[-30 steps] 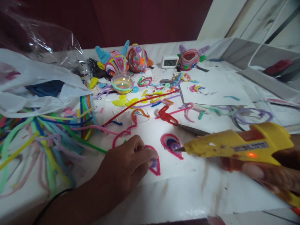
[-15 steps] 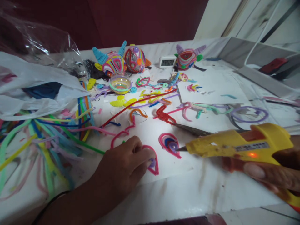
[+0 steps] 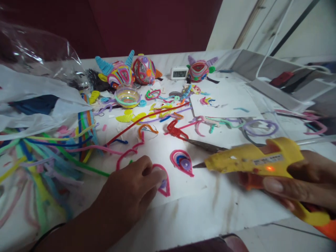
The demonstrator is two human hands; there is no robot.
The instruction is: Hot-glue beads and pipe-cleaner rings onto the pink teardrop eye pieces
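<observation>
My right hand (image 3: pixel 307 178) is wrapped round a yellow glue gun (image 3: pixel 244 159) with an orange light glowing on its side. The gun's nozzle points left, close beside a finished-looking pipe-cleaner teardrop (image 3: pixel 181 162) of pink, blue and purple coils, with a small gap between them. At lower centre, my left hand (image 3: pixel 136 189) has its fingers bent together on a second pink pipe-cleaner teardrop (image 3: pixel 167 182) with a purple coil inside. The hand covers much of that piece. Both teardrops lie on white paper (image 3: pixel 189 190). Scissors (image 3: pixel 204 145) with red handles lie behind the gun.
Pipe cleaners (image 3: pixel 34 168) spread in a bundle at left, beside a plastic bag (image 3: pixel 39 115). Behind are decorated balls with horns (image 3: pixel 119 73), a clear bowl (image 3: pixel 127 97), a digital clock (image 3: pixel 179 73) and loose coloured scraps. A grey tray (image 3: pixel 286 91) with cables stands at right.
The view has shifted a little to the right. The glue gun's nozzle has drawn slightly back from the nearer coil teardrop. My left hand keeps its place on the other teardrop.
</observation>
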